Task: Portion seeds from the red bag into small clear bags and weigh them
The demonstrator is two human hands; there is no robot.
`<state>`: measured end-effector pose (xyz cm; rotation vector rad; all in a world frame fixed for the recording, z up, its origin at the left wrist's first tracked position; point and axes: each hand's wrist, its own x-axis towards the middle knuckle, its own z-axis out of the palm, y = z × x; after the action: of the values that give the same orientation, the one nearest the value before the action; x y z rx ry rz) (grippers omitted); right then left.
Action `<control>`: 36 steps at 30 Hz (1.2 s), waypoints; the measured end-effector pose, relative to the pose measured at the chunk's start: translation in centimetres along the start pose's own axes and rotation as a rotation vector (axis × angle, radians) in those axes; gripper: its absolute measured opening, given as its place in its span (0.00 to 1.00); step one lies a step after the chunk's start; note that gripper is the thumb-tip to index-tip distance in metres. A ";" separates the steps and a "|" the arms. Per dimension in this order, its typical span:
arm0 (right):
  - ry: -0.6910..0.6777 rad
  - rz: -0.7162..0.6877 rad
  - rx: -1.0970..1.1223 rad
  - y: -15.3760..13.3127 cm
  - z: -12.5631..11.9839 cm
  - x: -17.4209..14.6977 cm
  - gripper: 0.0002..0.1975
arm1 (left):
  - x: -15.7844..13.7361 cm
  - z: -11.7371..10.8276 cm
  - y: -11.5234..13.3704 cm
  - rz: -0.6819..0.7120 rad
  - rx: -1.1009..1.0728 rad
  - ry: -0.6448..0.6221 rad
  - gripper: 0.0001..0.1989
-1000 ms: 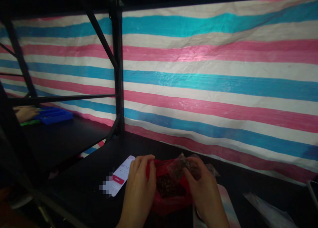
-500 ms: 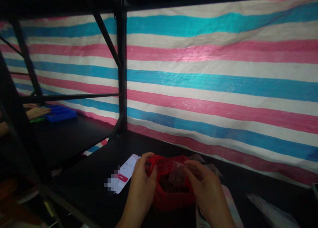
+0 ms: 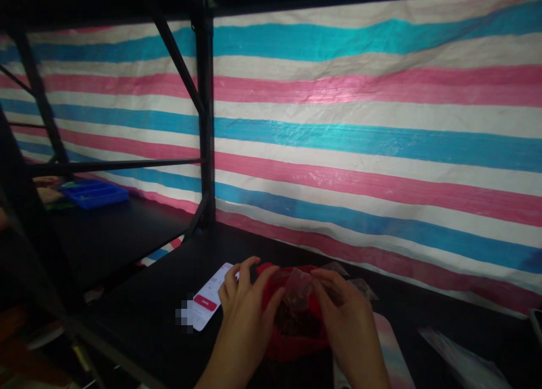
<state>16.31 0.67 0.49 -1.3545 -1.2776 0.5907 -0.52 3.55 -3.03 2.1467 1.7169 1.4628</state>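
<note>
A red plastic bag (image 3: 296,349) stands with its mouth open in front of me, holding small dark pieces (image 3: 298,321) too dim to name. My right hand (image 3: 345,304) pinches the edge of a small clear plastic bag (image 3: 298,287) over that mouth. My left hand (image 3: 249,304) is at the red bag's left side. Its thumb and forefinger are apart near the left edge of the clear bag, and its other fingers are spread. A phone (image 3: 212,296) with a lit screen lies left of this hand.
Small clear packets (image 3: 365,288) lie behind my right hand. A pale flat object with a rounded corner (image 3: 396,349) is under my right forearm. More clear bags (image 3: 463,358) lie at right. Beyond the rack post (image 3: 206,112), another person's hand (image 3: 48,195) is beside a blue tray (image 3: 97,194).
My left hand has left the red bag's rim, and its fingers have spread toward the clear bag. The right hand keeps its pinch. The other person's hand has moved left from the blue tray.
</note>
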 end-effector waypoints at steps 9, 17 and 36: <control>-0.064 -0.014 0.035 -0.4 0.2 -0.2 0.15 | -0.6 0.7 0.8 0.090 0.089 -0.143 0.15; -0.025 0.057 0.124 1.1 1.0 0.2 0.22 | -0.9 1.2 1.7 -0.088 0.092 -0.109 0.14; -0.045 0.047 0.107 0.7 1.1 0.3 0.15 | -1.1 2.5 0.6 -0.151 -0.027 -0.028 0.12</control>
<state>15.63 1.46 -0.32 -1.2916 -1.2353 0.7159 1.66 3.68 -4.76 1.9659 1.7951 1.4018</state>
